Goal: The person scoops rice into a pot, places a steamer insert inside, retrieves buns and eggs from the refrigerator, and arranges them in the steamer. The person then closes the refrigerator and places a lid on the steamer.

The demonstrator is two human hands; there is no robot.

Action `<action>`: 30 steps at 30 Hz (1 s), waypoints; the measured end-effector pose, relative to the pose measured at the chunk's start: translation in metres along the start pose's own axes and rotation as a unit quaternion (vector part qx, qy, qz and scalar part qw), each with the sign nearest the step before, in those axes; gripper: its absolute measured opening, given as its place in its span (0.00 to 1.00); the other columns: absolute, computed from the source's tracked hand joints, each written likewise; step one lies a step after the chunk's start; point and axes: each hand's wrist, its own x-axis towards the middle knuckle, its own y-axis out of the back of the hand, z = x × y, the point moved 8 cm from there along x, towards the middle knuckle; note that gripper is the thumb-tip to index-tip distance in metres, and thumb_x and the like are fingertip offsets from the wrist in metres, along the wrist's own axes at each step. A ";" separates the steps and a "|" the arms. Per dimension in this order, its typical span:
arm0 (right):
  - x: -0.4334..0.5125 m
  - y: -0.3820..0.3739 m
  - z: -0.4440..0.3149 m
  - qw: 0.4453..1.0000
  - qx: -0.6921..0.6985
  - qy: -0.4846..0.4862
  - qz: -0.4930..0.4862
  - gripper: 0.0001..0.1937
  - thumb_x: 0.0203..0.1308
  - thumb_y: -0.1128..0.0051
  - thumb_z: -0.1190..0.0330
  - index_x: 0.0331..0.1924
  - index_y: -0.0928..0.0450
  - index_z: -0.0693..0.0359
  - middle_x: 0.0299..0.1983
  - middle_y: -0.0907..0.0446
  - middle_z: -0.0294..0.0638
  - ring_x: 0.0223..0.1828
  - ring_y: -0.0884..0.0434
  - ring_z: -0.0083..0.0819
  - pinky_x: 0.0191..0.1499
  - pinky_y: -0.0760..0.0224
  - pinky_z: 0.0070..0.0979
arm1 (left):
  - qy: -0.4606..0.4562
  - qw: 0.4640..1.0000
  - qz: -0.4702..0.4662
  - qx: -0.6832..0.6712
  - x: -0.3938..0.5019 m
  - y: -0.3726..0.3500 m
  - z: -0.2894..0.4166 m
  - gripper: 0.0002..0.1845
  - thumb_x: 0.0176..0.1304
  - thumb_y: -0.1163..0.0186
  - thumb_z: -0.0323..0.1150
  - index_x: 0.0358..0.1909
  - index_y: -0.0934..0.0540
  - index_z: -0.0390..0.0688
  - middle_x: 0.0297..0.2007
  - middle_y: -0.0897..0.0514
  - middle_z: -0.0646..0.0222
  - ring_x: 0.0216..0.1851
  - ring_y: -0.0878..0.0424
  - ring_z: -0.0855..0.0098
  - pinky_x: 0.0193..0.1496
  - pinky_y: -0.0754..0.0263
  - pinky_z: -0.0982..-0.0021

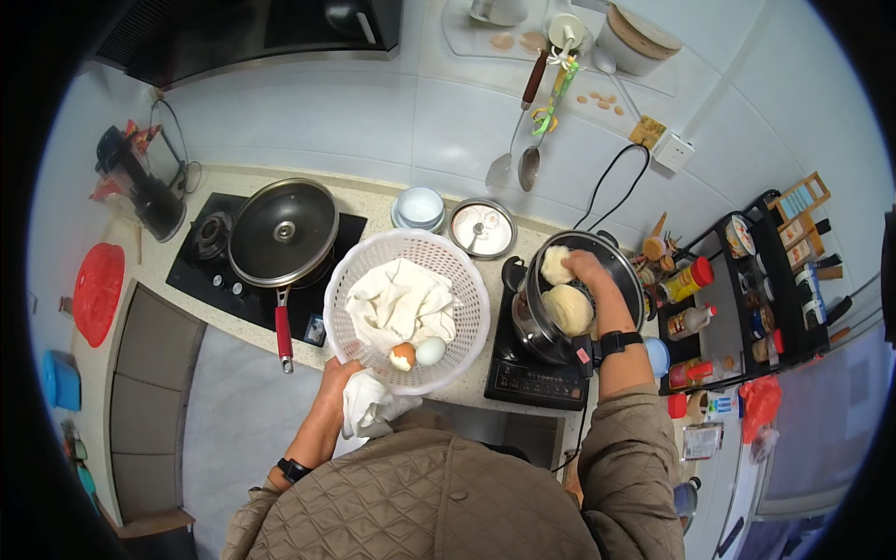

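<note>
My left hand (340, 381) grips the near rim of a white plastic colander basket (477, 308), and a white cloth (374, 406) hangs beside its fingers. Inside the basket lie a crumpled off-white cloth (413, 301), a partly peeled brown egg (402, 355) and a pale egg (430, 351). On the right, my right hand (586, 267) reaches into a metal steamer pot (535, 336), its fingers on a steamed bun (557, 266). A larger, round bun (568, 309) sits nearer to me in the pot. The fingertips are partly hidden.
The pot stands on a black induction cooker (535, 385). A lidded frying pan (283, 234) rests on the gas hob (210, 269), its red handle (283, 332) pointing towards me. Behind the basket are stacked bowls (420, 206) and a glass lid (483, 227). A black spice rack (763, 280) stands at right.
</note>
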 end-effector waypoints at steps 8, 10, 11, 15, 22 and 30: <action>-0.040 0.018 -0.047 0.998 -0.062 0.010 0.028 0.37 0.50 0.41 0.49 0.59 0.31 0.70 0.57 0.28 0.58 0.60 0.29 0.50 0.62 0.38 0.35 | -0.003 0.999 -0.026 -0.024 0.001 -0.009 0.001 0.23 0.53 0.48 0.23 0.54 0.28 0.29 0.42 0.18 0.55 0.36 0.16 0.65 0.36 0.21 0.69; -0.064 0.039 -0.078 0.984 -0.091 0.030 0.151 0.37 0.48 0.38 0.52 0.60 0.33 0.68 0.57 0.29 0.57 0.61 0.31 0.50 0.63 0.38 0.37 | 0.001 1.000 -0.012 0.005 0.000 -0.008 0.003 0.21 0.54 0.47 0.24 0.52 0.26 0.28 0.41 0.18 0.55 0.36 0.16 0.66 0.37 0.21 0.69; -0.085 0.050 -0.098 0.963 -0.102 0.056 0.244 0.35 0.48 0.36 0.56 0.59 0.32 0.66 0.56 0.27 0.56 0.60 0.31 0.50 0.62 0.38 0.38 | -0.006 0.999 -0.031 -0.016 0.000 -0.013 0.005 0.21 0.54 0.47 0.24 0.51 0.26 0.28 0.41 0.17 0.55 0.35 0.16 0.67 0.37 0.21 0.70; -0.166 0.032 -0.191 0.905 0.028 0.332 0.265 0.27 0.43 0.32 0.68 0.51 0.26 0.64 0.51 0.24 0.52 0.56 0.29 0.49 0.59 0.36 0.39 | -0.008 1.000 -0.021 -0.014 -0.002 -0.019 0.007 0.21 0.53 0.46 0.23 0.51 0.26 0.27 0.41 0.17 0.55 0.36 0.16 0.67 0.37 0.21 0.70; -0.219 -0.137 -0.245 0.916 -0.067 0.383 -0.094 0.17 0.39 0.37 0.70 0.39 0.22 0.61 0.38 0.22 0.46 0.44 0.23 0.46 0.45 0.29 0.39 | 0.004 1.000 -0.023 -0.019 -0.004 -0.025 0.008 0.23 0.51 0.45 0.22 0.53 0.27 0.28 0.42 0.18 0.55 0.37 0.16 0.66 0.38 0.20 0.70; -0.212 -0.153 -0.237 0.929 -0.019 0.339 -0.148 0.24 0.42 0.40 0.71 0.50 0.25 0.64 0.46 0.23 0.51 0.46 0.22 0.43 0.47 0.27 0.32 | -0.001 0.999 -0.029 0.040 -0.008 -0.023 0.008 0.23 0.51 0.48 0.21 0.53 0.27 0.28 0.42 0.18 0.55 0.36 0.16 0.65 0.38 0.20 0.69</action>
